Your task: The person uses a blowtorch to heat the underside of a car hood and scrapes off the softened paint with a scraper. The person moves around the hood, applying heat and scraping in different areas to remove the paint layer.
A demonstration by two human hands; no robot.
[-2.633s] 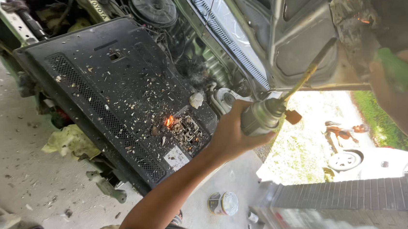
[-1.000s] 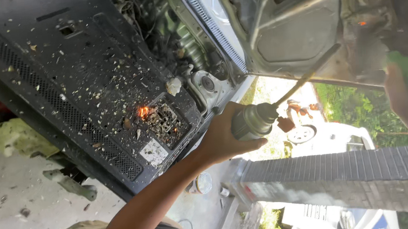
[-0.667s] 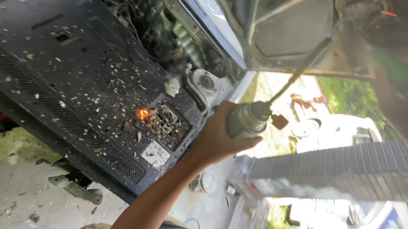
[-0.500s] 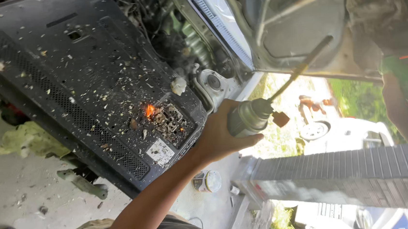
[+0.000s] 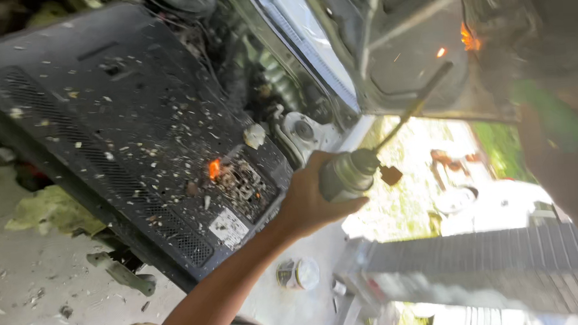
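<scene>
Concrete floor (image 5: 9, 274) lies below; left hand (image 5: 305, 199) grips a torch canister (image 5: 347, 175) closed-fisted, its nozzle tube (image 5: 416, 104) slanting up-right toward glowing metal (image 5: 469, 37); right hand (image 5: 563, 154) blurred, grip unclear.

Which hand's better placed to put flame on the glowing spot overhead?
Left. The left hand grips the torch, and its nozzle points up at the glowing spot. The right hand is blurred, beside something green.

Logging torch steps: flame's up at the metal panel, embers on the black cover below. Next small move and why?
Probably hold the left hand steady, keeping the gas torch nozzle at the glowing spot on the metal panel: it only just glows. Watch the ember on the black plastic cover.
</scene>
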